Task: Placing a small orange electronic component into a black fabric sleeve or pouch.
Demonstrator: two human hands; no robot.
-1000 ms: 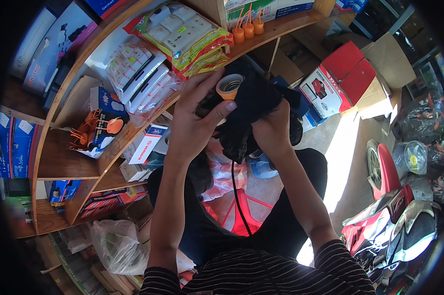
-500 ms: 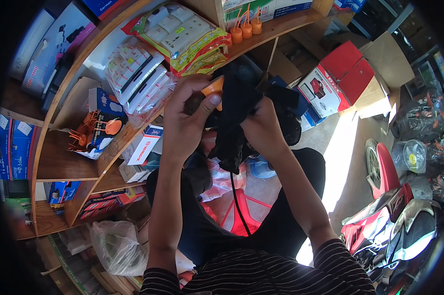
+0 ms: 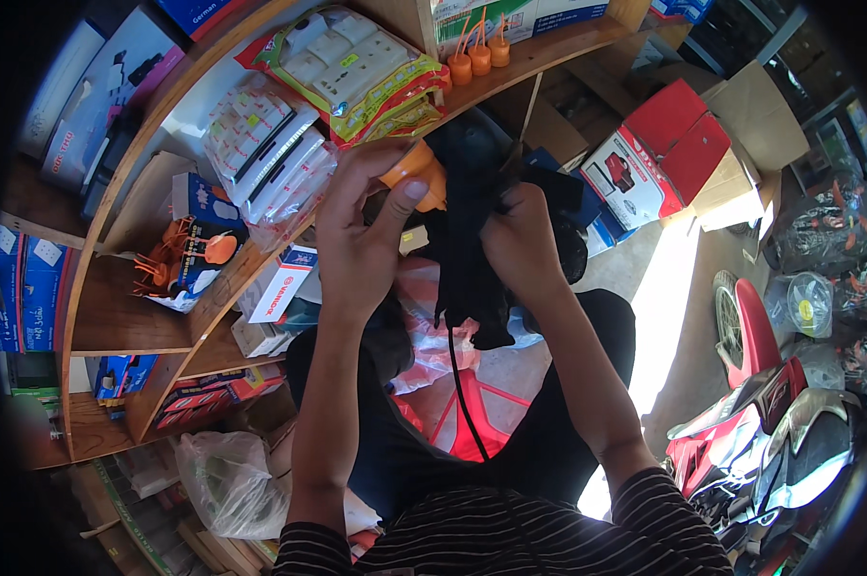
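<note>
My left hand (image 3: 364, 226) is closed on an orange plastic piece (image 3: 420, 176), rounded and stepped in shape, with the thumb pressed on its near side. My right hand (image 3: 523, 240) grips a black cloth (image 3: 469, 226) just to the right of it. The cloth lies against the orange piece, and its ragged lower end hangs between my knees. Most of my right fingers are hidden by the hand and the dark fabric. A thin black cord (image 3: 459, 394) runs below the cloth toward my lap.
A curved wooden shelf (image 3: 126, 331) on the left holds boxes and bagged socket strips (image 3: 342, 72). Several orange lamp holders (image 3: 481, 60) stand on the far shelf. An open red and white carton (image 3: 644, 158) sits to the right, with a red motorbike (image 3: 750, 413) nearer.
More of the orange piece shows now, turned in my left hand. The black cloth's lower end has swung to the right, and my right hand has shifted slightly.
</note>
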